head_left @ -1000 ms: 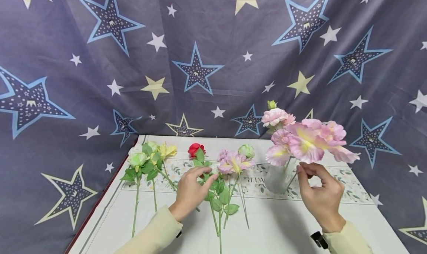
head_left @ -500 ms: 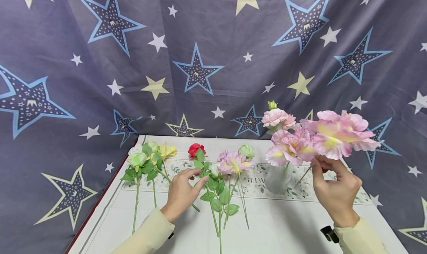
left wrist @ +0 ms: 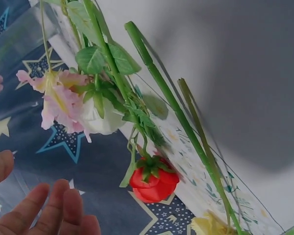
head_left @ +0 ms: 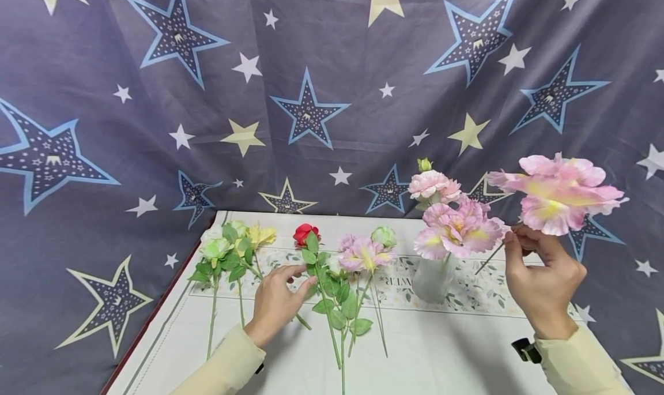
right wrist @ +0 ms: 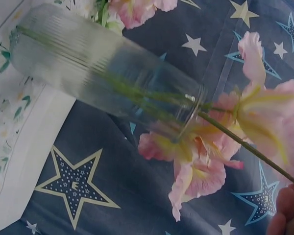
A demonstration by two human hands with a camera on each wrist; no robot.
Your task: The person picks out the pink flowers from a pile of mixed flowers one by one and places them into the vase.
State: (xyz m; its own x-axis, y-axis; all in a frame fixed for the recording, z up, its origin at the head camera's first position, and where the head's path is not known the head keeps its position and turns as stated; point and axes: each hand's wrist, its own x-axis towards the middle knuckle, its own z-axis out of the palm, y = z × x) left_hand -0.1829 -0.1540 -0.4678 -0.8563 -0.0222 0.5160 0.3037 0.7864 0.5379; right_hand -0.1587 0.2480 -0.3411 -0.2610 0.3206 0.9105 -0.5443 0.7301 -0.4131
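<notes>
My right hand pinches the thin stem of a large pink-and-yellow artificial flower, its bloom raised above the fingers. In the right wrist view the stem's lower end overlaps the mouth of the ribbed clear vase. Another pink-and-yellow flower and a paler pink flower stand in that vase. Fingers slightly bent, my left hand is beside the leafy stem of a red rose; nothing is in its grasp in the left wrist view.
Green-white and yellow flowers lie on the left of the white table. Between the left hand and the vase lie a pink-yellow flower, a pale green bloom and leafy stems. A starry curtain hangs behind.
My right hand has moved right and away from the vase with the pinched flower, which has risen. My left hand has drawn back left from the leaves.
</notes>
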